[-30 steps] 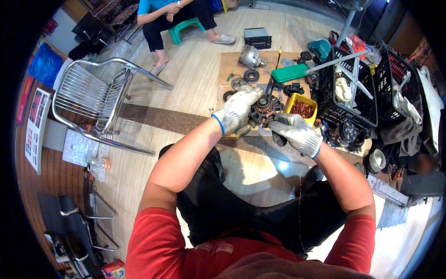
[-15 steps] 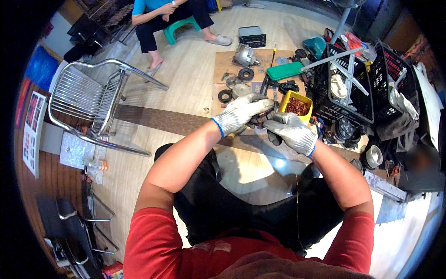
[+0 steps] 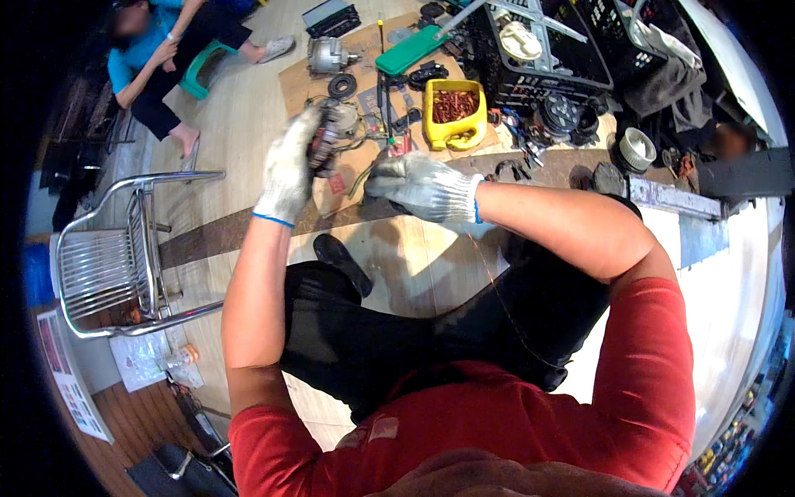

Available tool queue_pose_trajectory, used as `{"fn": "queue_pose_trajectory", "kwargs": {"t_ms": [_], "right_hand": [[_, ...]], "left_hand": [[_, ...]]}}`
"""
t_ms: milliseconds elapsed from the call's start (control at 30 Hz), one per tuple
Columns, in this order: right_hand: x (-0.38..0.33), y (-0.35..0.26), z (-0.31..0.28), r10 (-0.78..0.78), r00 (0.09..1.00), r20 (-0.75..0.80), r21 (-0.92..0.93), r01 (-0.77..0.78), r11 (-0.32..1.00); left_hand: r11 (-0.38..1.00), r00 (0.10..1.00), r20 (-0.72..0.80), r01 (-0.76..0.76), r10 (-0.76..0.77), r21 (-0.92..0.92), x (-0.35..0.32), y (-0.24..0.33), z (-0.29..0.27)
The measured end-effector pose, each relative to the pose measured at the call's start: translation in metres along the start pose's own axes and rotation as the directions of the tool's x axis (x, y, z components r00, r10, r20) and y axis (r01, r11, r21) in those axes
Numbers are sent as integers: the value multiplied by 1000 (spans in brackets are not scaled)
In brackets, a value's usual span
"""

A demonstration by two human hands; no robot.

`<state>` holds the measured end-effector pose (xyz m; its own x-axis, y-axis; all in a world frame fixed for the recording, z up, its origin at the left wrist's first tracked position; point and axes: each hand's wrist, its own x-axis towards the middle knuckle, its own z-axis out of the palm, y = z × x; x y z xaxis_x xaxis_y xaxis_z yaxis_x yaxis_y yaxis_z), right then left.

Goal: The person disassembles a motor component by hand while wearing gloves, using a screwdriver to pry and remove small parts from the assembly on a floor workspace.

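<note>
My left hand (image 3: 291,163), in a white knit glove with a blue cuff edge, is raised over the cardboard and closed round a dark ribbed motor part (image 3: 324,147). Coppery bands show on the part's side. To its right, clear of that part, my gloved right hand (image 3: 424,187) has its fingers bent together, pointing left; whatever lies in them is hidden. A thin yellow-green strip (image 3: 359,181) shows beside those fingertips. Beyond the right hand stands a cut-open yellow jug (image 3: 434,136) holding reddish copper scraps (image 3: 455,105).
On the cardboard (image 3: 291,89) lie a silver motor housing (image 3: 328,55), a black ring (image 3: 341,86), a green flat case (image 3: 411,50) and a long screwdriver (image 3: 382,50). Black crates (image 3: 546,83) stand at the right. A metal chair (image 3: 103,265) and a seated person (image 3: 149,66) are at the left.
My hands, together on the motor part before, have come apart. The left keeps the part and is more upright; the right has drawn away. The whole view has swung to the right.
</note>
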<state>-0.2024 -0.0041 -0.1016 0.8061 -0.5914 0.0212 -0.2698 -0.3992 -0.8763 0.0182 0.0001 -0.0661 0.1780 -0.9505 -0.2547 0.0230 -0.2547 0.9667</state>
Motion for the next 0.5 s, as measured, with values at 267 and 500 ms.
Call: {"fn": "queue_pose_trajectory", "kwargs": {"t_ms": [267, 500], "right_hand": [[-34, 190, -56, 557, 822, -117, 41, -556, 830], [-11, 11, -18, -11, 990, 138, -548, 86, 832]], "left_hand": [[992, 991, 36, 126, -126, 13, 17, 2, -10], [778, 944, 226, -327, 241, 536, -17, -13, -12]]}}
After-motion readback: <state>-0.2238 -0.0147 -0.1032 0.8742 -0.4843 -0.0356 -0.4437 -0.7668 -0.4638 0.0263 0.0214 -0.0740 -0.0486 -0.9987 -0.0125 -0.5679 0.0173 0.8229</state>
